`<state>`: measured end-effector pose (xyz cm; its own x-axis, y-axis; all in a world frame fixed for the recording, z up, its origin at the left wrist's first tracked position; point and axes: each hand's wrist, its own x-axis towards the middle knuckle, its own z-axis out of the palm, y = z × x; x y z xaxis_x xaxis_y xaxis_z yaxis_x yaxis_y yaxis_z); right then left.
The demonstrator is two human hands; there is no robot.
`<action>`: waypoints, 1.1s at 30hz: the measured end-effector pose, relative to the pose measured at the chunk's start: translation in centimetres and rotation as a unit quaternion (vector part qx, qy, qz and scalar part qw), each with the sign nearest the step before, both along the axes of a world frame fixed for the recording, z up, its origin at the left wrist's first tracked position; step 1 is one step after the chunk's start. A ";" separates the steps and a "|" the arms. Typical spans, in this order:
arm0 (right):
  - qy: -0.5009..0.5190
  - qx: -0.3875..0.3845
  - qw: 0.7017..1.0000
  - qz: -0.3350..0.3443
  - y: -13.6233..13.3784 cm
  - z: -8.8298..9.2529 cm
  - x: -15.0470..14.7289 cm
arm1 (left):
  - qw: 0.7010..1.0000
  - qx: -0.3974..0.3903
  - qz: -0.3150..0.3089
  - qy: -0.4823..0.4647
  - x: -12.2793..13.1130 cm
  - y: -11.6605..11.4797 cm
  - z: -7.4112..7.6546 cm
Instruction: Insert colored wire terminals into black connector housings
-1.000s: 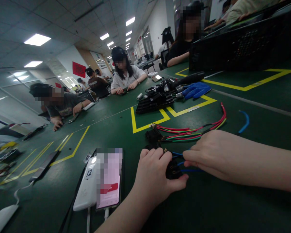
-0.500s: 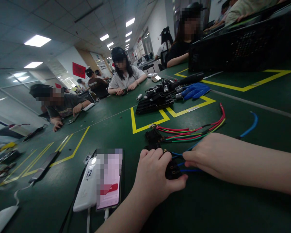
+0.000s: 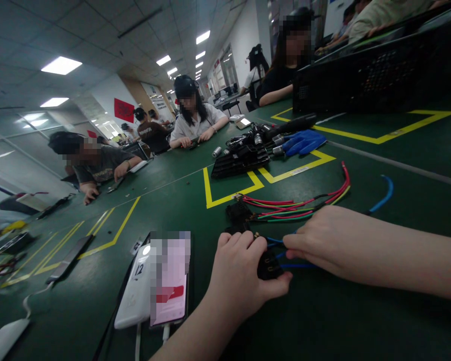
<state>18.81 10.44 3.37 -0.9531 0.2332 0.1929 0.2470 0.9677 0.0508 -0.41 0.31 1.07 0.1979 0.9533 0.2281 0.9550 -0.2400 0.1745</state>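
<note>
My left hand (image 3: 240,273) grips a small black connector block (image 3: 269,265) on the green table (image 3: 323,321), fingers over its top and thumb under it. My right hand (image 3: 323,238) pinches a blue wire (image 3: 381,198) right at the block; the wire's free end curls up to the right. More blue wires (image 3: 276,241) leave the block between my hands. Just beyond lies a second black connector (image 3: 238,210) with a bundle of red, green and yellow wires (image 3: 296,206) trailing right.
A phone (image 3: 170,276) on a white power bank (image 3: 135,293) lies left of my hands. Further off are a black slotted part (image 3: 235,160), cables, blue gloves (image 3: 302,140) and a black crate (image 3: 376,70). Several people sit along the table's far side.
The blue wire's free end has swung: it lifted up and right, then settled slightly lower. Both hands stay at the connector block.
</note>
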 end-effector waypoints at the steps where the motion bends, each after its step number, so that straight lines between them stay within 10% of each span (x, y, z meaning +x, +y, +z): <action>1: -0.001 0.000 1.000 0.000 0.0 0.1 0.0 | 1.000 -0.001 0.001 -0.001 0.0 0.0 0.0; 33: -0.042 -0.018 0.999 -0.027 -0.1 0.0 -0.3 | 1.000 0.009 -0.004 -0.004 0.0 0.0 0.1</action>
